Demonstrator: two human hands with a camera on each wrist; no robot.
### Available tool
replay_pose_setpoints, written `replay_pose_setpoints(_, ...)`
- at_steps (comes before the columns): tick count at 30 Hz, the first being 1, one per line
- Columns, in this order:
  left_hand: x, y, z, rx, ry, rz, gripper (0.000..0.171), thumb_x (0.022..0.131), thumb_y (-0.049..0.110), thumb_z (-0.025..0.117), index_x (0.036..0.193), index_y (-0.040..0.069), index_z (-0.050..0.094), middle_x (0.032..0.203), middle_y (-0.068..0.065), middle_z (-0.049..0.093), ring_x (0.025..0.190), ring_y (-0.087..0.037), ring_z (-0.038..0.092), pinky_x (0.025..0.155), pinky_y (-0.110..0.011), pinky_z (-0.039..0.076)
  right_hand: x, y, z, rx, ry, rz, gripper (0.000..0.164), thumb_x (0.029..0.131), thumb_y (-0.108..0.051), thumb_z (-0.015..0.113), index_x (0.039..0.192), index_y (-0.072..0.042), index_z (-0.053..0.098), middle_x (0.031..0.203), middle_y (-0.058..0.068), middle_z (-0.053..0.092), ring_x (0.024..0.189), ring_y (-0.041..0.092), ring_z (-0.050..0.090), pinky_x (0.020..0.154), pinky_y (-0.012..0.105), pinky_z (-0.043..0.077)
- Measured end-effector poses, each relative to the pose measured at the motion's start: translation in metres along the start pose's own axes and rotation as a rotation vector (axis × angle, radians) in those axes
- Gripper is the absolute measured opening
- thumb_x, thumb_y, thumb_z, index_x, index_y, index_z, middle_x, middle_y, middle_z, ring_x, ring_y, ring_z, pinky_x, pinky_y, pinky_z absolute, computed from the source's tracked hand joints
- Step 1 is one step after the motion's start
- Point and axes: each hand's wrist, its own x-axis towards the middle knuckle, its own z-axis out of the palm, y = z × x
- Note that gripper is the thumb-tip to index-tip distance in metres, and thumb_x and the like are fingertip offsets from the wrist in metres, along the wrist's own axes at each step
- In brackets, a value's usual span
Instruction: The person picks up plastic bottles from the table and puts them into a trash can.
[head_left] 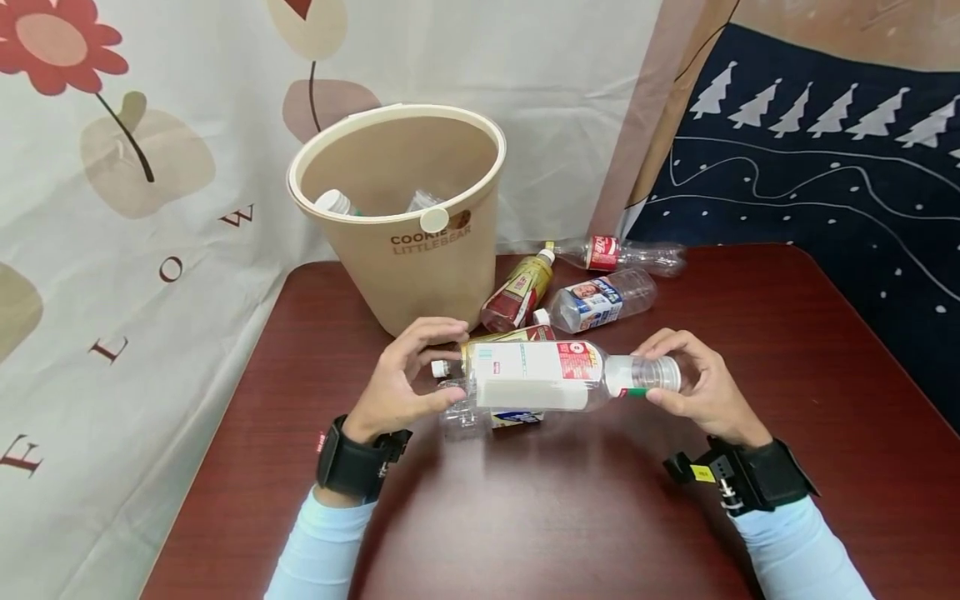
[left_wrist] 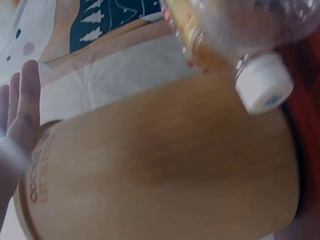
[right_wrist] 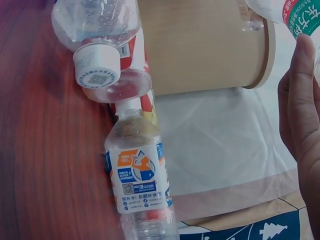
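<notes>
A clear plastic bottle [head_left: 536,375] with a white label is held sideways above the table. My right hand [head_left: 705,383] grips its neck end between thumb and fingers, by the white cap. In the right wrist view, the bottle's green band [right_wrist: 306,17] shows past the fingers. My left hand [head_left: 408,379] is at the bottle's base, thumb and fingers spread apart; whether it touches is hard to tell. Beneath the held bottle lie other bottles, partly hidden, among them a clear bottle [head_left: 461,421] and a yellow-labelled bottle [head_left: 536,333].
A beige bucket [head_left: 420,275] stands behind the left hand, with a white-capped bottle [head_left: 335,202] inside. Beside it lie a red-and-yellow bottle [head_left: 519,292], a blue-labelled bottle [head_left: 600,302] and a red-labelled cola bottle [head_left: 626,255]. Printed cloth [head_left: 555,108] hangs behind the brown table [head_left: 585,517].
</notes>
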Motion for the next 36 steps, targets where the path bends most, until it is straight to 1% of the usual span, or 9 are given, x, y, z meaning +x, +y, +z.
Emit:
replay_pose_setpoints(3, 0.000, -0.003, 0.006, -0.017, -0.030, -0.024, 0.069, 0.078, 0.021, 0.083, 0.130, -0.011, 0.051, 0.131, -0.025, 0.050, 0.118, -0.019, 0.055, 0.094, -0.035, 0.056, 0.000, -0.001, 0.001, 0.000, 0.001, 0.012, 0.046, 0.071, 0.028, 0.059, 0.109, 0.003, 0.055, 0.116, 0.004, 0.060, 0.100, 0.013, 0.059, 0.073, 0.020, 0.058)
replay_pose_setpoints(6, 0.000, -0.004, 0.009, -0.025, -0.049, -0.037, 0.066, 0.076, 0.012, 0.084, 0.130, -0.009, 0.052, 0.129, -0.022, 0.052, 0.114, -0.016, 0.055, 0.089, -0.031, 0.057, 0.001, -0.001, 0.003, 0.020, -0.001, 0.001, 0.046, 0.071, 0.028, 0.059, 0.110, 0.004, 0.055, 0.116, 0.005, 0.060, 0.100, 0.014, 0.059, 0.073, 0.020, 0.058)
replay_pose_setpoints(11, -0.002, -0.006, 0.011, -0.045, -0.028, -0.026, 0.063, 0.069, -0.006, 0.082, 0.125, -0.012, 0.053, 0.124, -0.006, 0.058, 0.105, -0.013, 0.058, 0.081, -0.029, 0.059, 0.002, 0.001, 0.006, 0.062, -0.004, -0.031, 0.047, 0.069, 0.029, 0.057, 0.110, 0.006, 0.055, 0.115, 0.010, 0.061, 0.099, 0.017, 0.059, 0.072, 0.021, 0.059)
replay_pose_setpoints(14, -0.003, -0.006, 0.013, -0.056, -0.010, -0.024, 0.064, 0.063, -0.015, 0.079, 0.121, -0.014, 0.053, 0.122, 0.002, 0.058, 0.105, -0.011, 0.058, 0.080, -0.029, 0.059, 0.002, 0.001, 0.007, 0.063, -0.011, -0.025, 0.047, 0.070, 0.028, 0.058, 0.110, 0.004, 0.055, 0.116, 0.008, 0.060, 0.100, 0.016, 0.059, 0.073, 0.021, 0.059)
replay_pose_setpoints(16, -0.005, -0.007, 0.014, -0.054, 0.003, -0.028, 0.064, 0.060, -0.018, 0.076, 0.119, -0.015, 0.052, 0.121, 0.003, 0.058, 0.104, -0.009, 0.058, 0.079, -0.028, 0.059, 0.003, 0.001, 0.007, 0.056, -0.019, -0.013, 0.046, 0.071, 0.027, 0.059, 0.110, 0.003, 0.055, 0.116, 0.006, 0.060, 0.100, 0.014, 0.058, 0.073, 0.021, 0.059)
replay_pose_setpoints(20, -0.007, -0.009, 0.015, -0.033, 0.024, -0.036, 0.062, 0.058, -0.017, 0.075, 0.116, -0.015, 0.052, 0.118, 0.001, 0.057, 0.102, -0.008, 0.058, 0.078, -0.027, 0.059, 0.003, 0.002, 0.006, 0.033, -0.029, 0.013, 0.045, 0.073, 0.026, 0.061, 0.111, 0.002, 0.055, 0.117, 0.003, 0.059, 0.100, 0.012, 0.057, 0.073, 0.021, 0.059)
replay_pose_setpoints(27, -0.005, -0.011, 0.016, -0.026, 0.033, -0.042, 0.061, 0.058, -0.013, 0.076, 0.115, -0.012, 0.053, 0.115, -0.004, 0.057, 0.099, -0.009, 0.058, 0.076, -0.027, 0.059, 0.004, 0.001, 0.005, 0.000, -0.013, 0.048, 0.044, 0.073, 0.024, 0.062, 0.109, 0.000, 0.055, 0.116, 0.001, 0.060, 0.100, 0.012, 0.057, 0.073, 0.022, 0.059)
replay_pose_setpoints(32, -0.005, -0.012, 0.017, -0.023, 0.030, -0.040, 0.061, 0.059, -0.012, 0.076, 0.114, -0.011, 0.053, 0.114, -0.005, 0.058, 0.098, -0.009, 0.058, 0.074, -0.028, 0.060, 0.004, 0.001, 0.005, -0.002, -0.008, 0.047, 0.044, 0.073, 0.025, 0.061, 0.109, 0.000, 0.055, 0.115, 0.001, 0.060, 0.099, 0.012, 0.057, 0.073, 0.020, 0.058)
replay_pose_setpoints(36, -0.005, -0.012, 0.016, -0.009, 0.033, -0.024, 0.061, 0.058, -0.011, 0.077, 0.114, -0.011, 0.054, 0.113, -0.011, 0.058, 0.098, -0.009, 0.058, 0.073, -0.029, 0.060, 0.003, 0.002, 0.005, 0.006, -0.014, 0.046, 0.043, 0.074, 0.023, 0.062, 0.110, 0.000, 0.055, 0.115, 0.001, 0.060, 0.099, 0.012, 0.057, 0.074, 0.020, 0.058)
